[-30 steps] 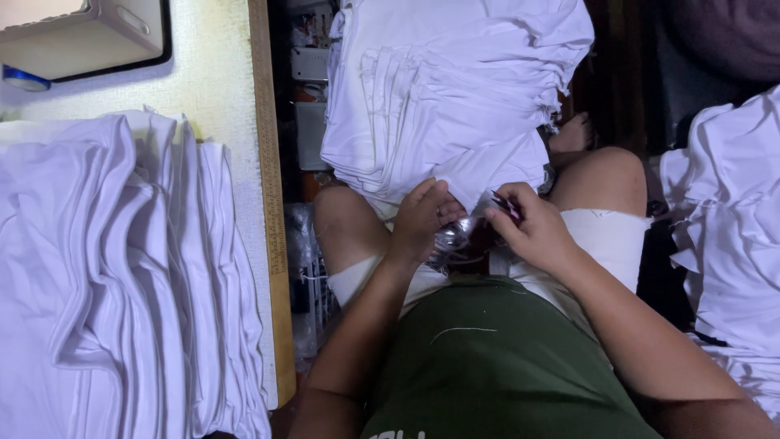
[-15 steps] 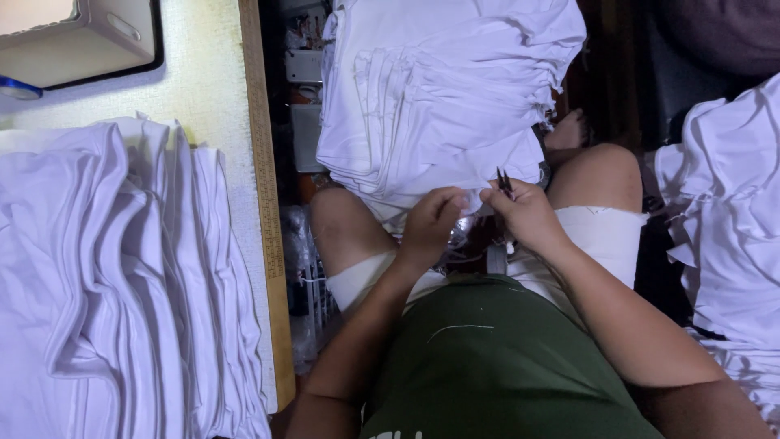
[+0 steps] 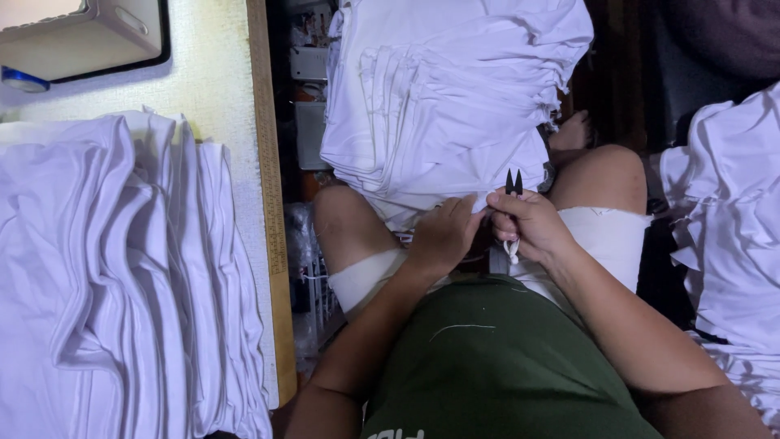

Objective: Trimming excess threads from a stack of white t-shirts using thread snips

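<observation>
My left hand rests on the near edge of a stack of white garments that lies across my knees, its fingers pinching the fabric. Right beside it, my right hand grips small black thread snips, blades pointing up and away from me. A short white cord hangs from under that hand. The two hands nearly touch at the garment's edge.
A second pile of folded white garments covers the table on my left, beside a wooden ruler strip on the table edge. A beige box sits at the far left. More white cloth is heaped on my right.
Both hands have shifted slightly up toward the edge of the white stack. The snips' blades now stand clear above my right hand.
</observation>
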